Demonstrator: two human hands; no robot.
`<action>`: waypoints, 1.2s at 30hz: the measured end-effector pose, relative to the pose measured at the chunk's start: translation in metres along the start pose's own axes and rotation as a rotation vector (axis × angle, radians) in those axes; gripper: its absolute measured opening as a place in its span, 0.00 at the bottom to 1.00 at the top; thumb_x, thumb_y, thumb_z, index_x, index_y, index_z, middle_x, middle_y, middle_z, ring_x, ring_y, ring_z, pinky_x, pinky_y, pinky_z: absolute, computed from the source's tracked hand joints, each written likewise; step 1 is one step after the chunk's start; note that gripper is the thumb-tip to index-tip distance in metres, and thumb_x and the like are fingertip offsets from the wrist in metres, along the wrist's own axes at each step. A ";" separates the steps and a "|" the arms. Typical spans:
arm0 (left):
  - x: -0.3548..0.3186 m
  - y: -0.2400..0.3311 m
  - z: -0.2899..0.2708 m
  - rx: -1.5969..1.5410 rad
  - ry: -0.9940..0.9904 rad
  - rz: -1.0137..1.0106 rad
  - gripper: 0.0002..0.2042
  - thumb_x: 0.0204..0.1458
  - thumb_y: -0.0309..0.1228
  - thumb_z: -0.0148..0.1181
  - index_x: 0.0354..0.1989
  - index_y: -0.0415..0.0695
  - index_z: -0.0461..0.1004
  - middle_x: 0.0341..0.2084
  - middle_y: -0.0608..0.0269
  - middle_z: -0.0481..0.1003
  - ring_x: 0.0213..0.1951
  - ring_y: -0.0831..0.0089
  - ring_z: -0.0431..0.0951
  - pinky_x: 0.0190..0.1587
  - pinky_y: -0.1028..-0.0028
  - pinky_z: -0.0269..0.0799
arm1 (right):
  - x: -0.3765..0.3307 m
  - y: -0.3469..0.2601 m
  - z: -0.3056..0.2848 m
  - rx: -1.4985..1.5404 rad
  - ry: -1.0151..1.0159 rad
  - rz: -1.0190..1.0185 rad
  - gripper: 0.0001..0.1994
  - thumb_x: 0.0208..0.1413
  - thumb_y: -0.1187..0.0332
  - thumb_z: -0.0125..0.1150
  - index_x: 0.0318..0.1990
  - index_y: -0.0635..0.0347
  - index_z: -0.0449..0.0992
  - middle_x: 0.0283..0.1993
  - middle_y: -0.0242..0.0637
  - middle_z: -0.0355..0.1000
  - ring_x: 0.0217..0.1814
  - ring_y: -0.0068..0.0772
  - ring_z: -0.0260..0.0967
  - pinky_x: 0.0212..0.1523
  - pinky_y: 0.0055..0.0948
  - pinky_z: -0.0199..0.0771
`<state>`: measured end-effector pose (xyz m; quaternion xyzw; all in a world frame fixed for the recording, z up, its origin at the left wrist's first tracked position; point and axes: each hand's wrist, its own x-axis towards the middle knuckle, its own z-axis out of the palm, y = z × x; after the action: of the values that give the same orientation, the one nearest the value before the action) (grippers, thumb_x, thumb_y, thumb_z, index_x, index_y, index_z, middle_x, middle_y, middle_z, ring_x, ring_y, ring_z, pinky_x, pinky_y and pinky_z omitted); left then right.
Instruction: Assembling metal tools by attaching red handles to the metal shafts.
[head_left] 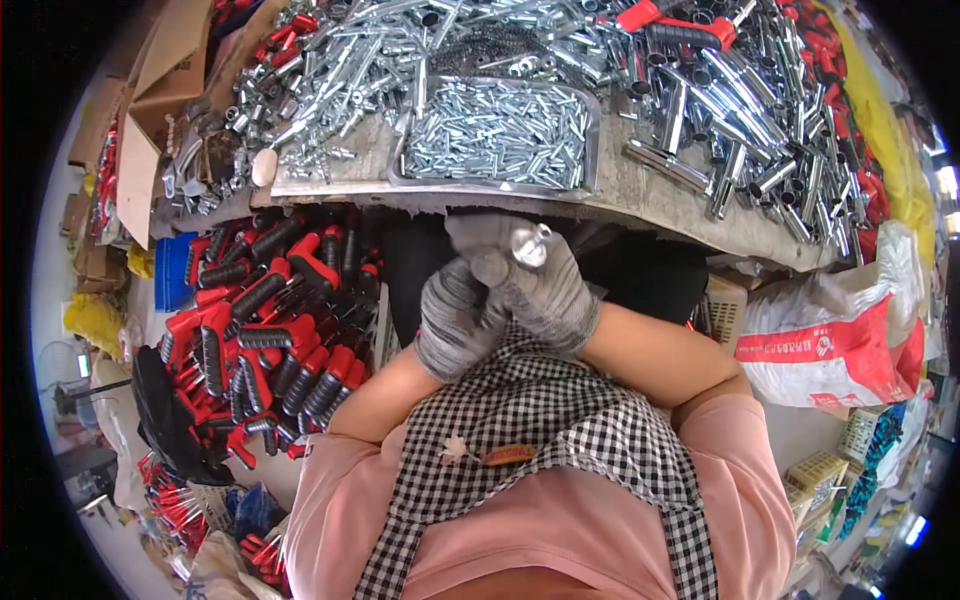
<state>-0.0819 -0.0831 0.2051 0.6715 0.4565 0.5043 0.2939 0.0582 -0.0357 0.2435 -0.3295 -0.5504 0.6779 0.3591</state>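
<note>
My hands, in grey knitted gloves, meet in front of my chest, just below the table edge. My right hand (545, 295) is closed around a shiny metal piece (530, 246) with a rounded end that sticks out at the top; the rest of it is hidden in the glove. My left hand (452, 318) is closed too and presses against the right; whatever its fingers hold is out of sight. The glove fingers at the top are smeared by motion. Beyond them on the table stands a metal tray (592, 150) full of small silver pins (495, 130).
Chrome tubes (735, 120) lie heaped at the table's right, and bolt-like metal parts (340, 75) at its left. Red-and-black handles (270, 330) are piled at my left. A white-and-red sack (820, 340) stands at my right beside a beige basket (722, 308). Cardboard (170, 60) stands at far left.
</note>
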 end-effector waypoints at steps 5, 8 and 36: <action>0.046 0.010 -0.025 -0.724 0.536 -0.494 0.12 0.57 0.39 0.55 0.32 0.43 0.70 0.25 0.61 0.71 0.30 0.67 0.73 0.40 0.69 0.71 | -0.005 -0.014 -0.030 -0.861 -0.076 -0.466 0.50 0.33 0.53 0.76 0.64 0.61 0.55 0.58 0.50 0.63 0.55 0.47 0.67 0.57 0.42 0.64; 0.039 -0.030 -0.032 -1.299 0.628 -0.620 0.10 0.56 0.37 0.55 0.30 0.44 0.69 0.25 0.59 0.71 0.33 0.62 0.73 0.46 0.53 0.69 | -0.027 0.007 -0.066 -1.246 -0.303 -0.510 0.44 0.32 0.62 0.73 0.62 0.56 0.61 0.53 0.45 0.68 0.46 0.49 0.71 0.52 0.42 0.68; -0.039 -0.262 0.257 -1.487 -0.110 -1.484 0.18 0.60 0.43 0.46 0.55 0.51 0.69 0.48 0.61 0.73 0.49 0.66 0.70 0.52 0.66 0.66 | -0.048 0.234 -0.165 0.585 0.657 0.916 0.11 0.47 0.75 0.55 0.41 0.61 0.73 0.29 0.39 0.71 0.27 0.36 0.69 0.30 0.31 0.73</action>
<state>0.0747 0.0057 -0.1170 -0.1042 0.3147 0.3200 0.8875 0.1937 -0.0244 -0.0129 -0.6106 -0.0068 0.7486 0.2582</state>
